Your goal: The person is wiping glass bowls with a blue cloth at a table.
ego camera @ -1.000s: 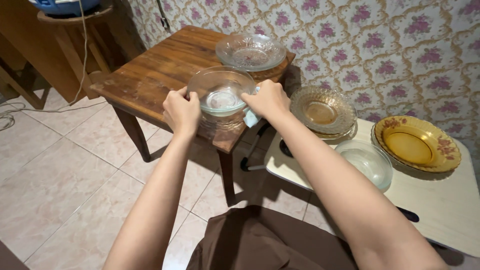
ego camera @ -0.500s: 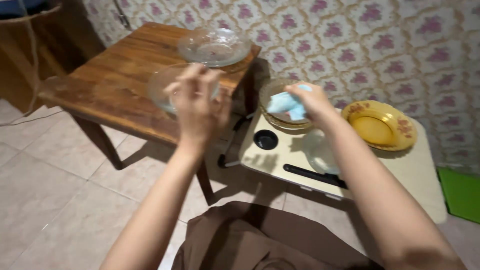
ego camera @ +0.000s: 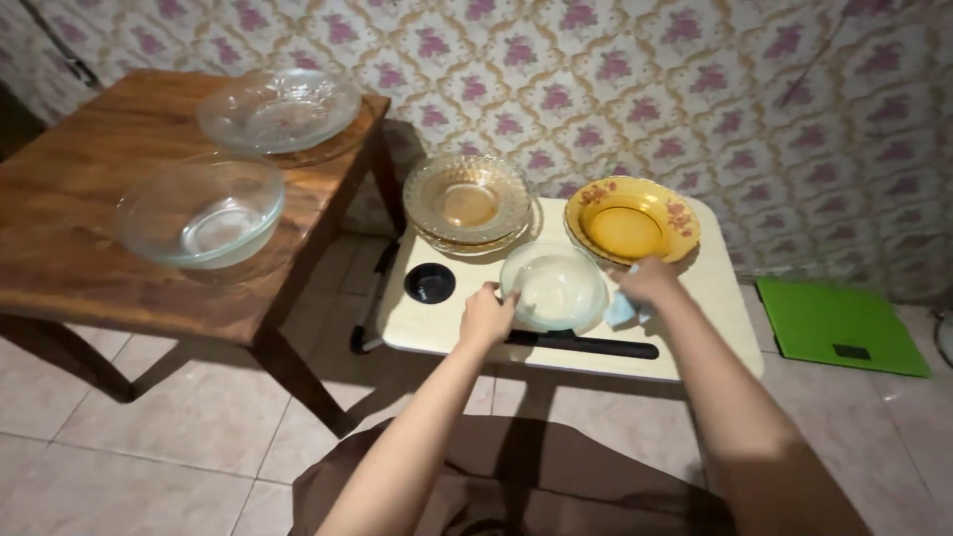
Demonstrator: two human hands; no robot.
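My left hand (ego camera: 486,318) curls its grip onto the left rim of the small clear glass bowl (ego camera: 553,288), which stands upright on the pale table (ego camera: 715,328), near its front edge. My right hand (ego camera: 650,283) lies against the bowl's right side, its grip pinching a pale blue cloth (ego camera: 623,310). A black slot (ego camera: 581,344) runs along the table just in front of the bowl, and a round black recess (ego camera: 430,283) sits to its left. Behind the bowl: an amber plate with red flowers (ego camera: 630,220) and stacked smoky glass plates (ego camera: 468,203). On the wooden table (ego camera: 69,258) at left, well apart, stand a deep clear bowl (ego camera: 201,210) and a wide clear dish (ego camera: 279,109).
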